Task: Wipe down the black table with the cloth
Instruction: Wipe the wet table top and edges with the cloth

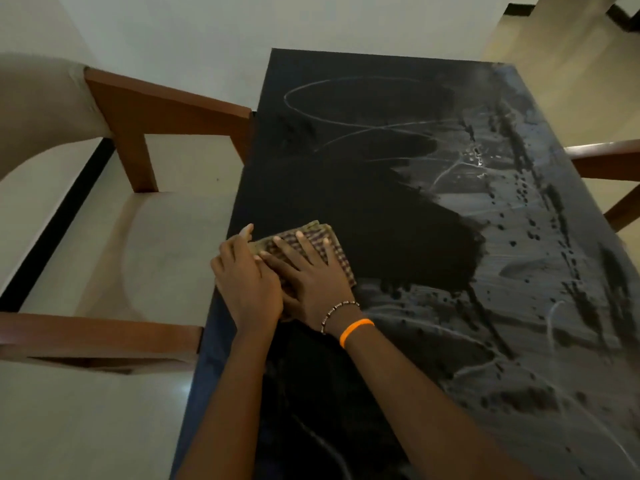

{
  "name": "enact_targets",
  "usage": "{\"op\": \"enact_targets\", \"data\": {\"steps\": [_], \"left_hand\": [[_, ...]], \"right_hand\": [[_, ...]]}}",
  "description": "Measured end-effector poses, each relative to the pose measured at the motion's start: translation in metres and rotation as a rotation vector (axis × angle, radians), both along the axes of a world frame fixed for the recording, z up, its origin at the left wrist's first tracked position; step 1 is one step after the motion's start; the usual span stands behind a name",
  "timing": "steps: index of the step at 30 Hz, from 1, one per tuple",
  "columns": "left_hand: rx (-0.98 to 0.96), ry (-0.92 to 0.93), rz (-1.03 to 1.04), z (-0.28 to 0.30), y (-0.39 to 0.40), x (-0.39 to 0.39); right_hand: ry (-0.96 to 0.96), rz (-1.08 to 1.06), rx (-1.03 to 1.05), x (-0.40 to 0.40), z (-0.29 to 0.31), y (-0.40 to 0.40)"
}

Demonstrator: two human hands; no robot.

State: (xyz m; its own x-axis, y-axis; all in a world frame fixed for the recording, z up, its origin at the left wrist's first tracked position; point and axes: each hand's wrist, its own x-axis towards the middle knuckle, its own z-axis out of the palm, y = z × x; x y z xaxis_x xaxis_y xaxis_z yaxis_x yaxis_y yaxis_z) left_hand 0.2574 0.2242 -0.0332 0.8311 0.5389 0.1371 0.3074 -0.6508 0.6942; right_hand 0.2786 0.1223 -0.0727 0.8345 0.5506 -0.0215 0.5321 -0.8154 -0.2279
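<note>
The folded checked cloth (304, 251) is pressed flat on the black counter (346, 140), close to the counter's left edge and beside the wooden armchair (138, 161). The right hand (311, 275) is laid on the cloth with fingers straight and spread, so no closed grip is formed. The left hand (247, 278) is set at the cloth's left side, its fingers bent over the cloth's edge, seemingly to steady it.

Since the cloth is so near the left edge, it could be pushed off the counter toward the armchair by a leftward stroke. The folds could also come loose under flat palms, leaving streaks. The pale residue (519, 271) to the right of the cloth looks smeared and spotted; it could simply be spread about if the cloth is already loaded.

Part of the cloth is hidden under both hands, so its full size cannot be judged. The counter's near end is cut off by the frame, and whether the residue is wet or dry cannot be told.
</note>
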Motion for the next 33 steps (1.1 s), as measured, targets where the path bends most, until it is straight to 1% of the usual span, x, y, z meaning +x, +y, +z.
{"op": "enact_targets", "data": {"steps": [1, 3, 8, 10, 12, 15, 18, 20, 25, 29, 31, 33], "left_hand": [[0.005, 0.012, -0.04, 0.002, -0.015, 0.001], [0.028, 0.058, -0.147, 0.002, -0.049, 0.002], [0.145, 0.204, -0.497, -0.008, -0.143, 0.006], [0.212, 0.27, -0.599, -0.014, -0.171, 0.009], [0.269, 0.333, -0.646, -0.017, -0.194, 0.013], [0.33, 0.37, -0.613, -0.019, -0.204, 0.018], [0.368, 0.372, -0.602, -0.018, -0.202, 0.021], [0.368, 0.379, -0.61, -0.017, -0.203, 0.02], [0.351, 0.383, -0.608, -0.021, -0.203, 0.018], [0.364, 0.363, -0.6, -0.021, -0.203, 0.019], [0.374, 0.367, -0.602, -0.02, -0.203, 0.018], [0.367, 0.385, -0.594, -0.018, -0.205, 0.019]], "right_hand": [[-0.005, -0.008, -0.004, 0.0, 0.0, -0.025], [-0.022, -0.11, -0.028, 0.004, 0.002, -0.085], [-0.042, -0.503, -0.159, 0.008, 0.01, -0.276], [-0.027, -0.664, -0.135, 0.003, 0.012, -0.344], [-0.009, -0.823, -0.093, -0.004, 0.013, -0.397], [0.023, -1.003, -0.08, -0.003, 0.009, -0.422], [0.036, -1.091, -0.045, 0.016, 0.008, -0.402], [0.02, -1.032, -0.034, 0.038, 0.007, -0.378], [0.083, -0.729, -0.01, 0.118, 0.002, -0.272], [0.162, -0.34, -0.032, 0.149, 0.001, -0.179], [0.16, -0.15, -0.067, 0.144, 0.001, -0.158], [0.113, -0.063, -0.056, 0.144, 0.0, -0.168]]}}
